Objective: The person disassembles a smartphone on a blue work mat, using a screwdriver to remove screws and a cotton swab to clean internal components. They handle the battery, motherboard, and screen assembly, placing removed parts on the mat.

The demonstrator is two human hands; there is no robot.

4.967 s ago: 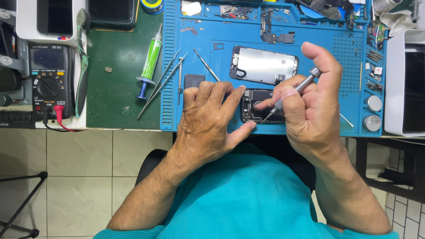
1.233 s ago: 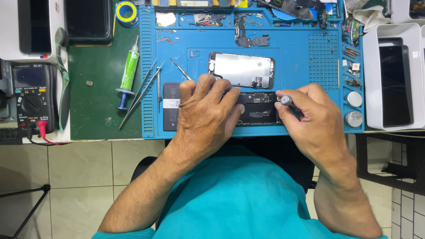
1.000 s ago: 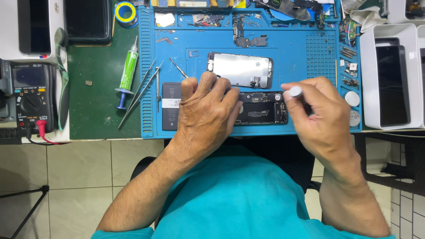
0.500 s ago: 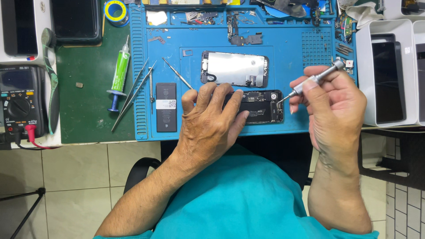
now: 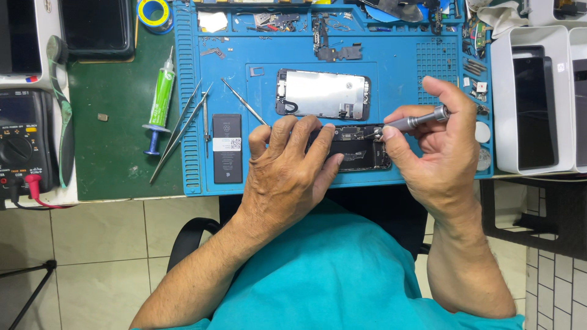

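Note:
An opened black phone body (image 5: 361, 150) lies on the blue repair mat (image 5: 403, 79), near its front edge. My left hand (image 5: 293, 174) rests flat on the phone's left half and pins it down. My right hand (image 5: 437, 146) grips a slim silver screwdriver (image 5: 413, 122), whose tip touches the phone's inner parts near the top edge. Just behind the phone lies a detached screen panel with a silver metal back (image 5: 323, 95). A black battery (image 5: 227, 148) lies left of my left hand.
Tweezers (image 5: 183, 125) and a thin probe (image 5: 244, 102) lie on the mat's left side. A green syringe (image 5: 160, 101) rests on the green pad, a multimeter (image 5: 21, 143) at far left. White trays with phones (image 5: 538, 98) stand right. Small parts line the mat's back.
My right hand has come down from a raised position, bringing the screwdriver tip onto the phone's insides. The left hand has stayed on the phone. The view shifted slightly.

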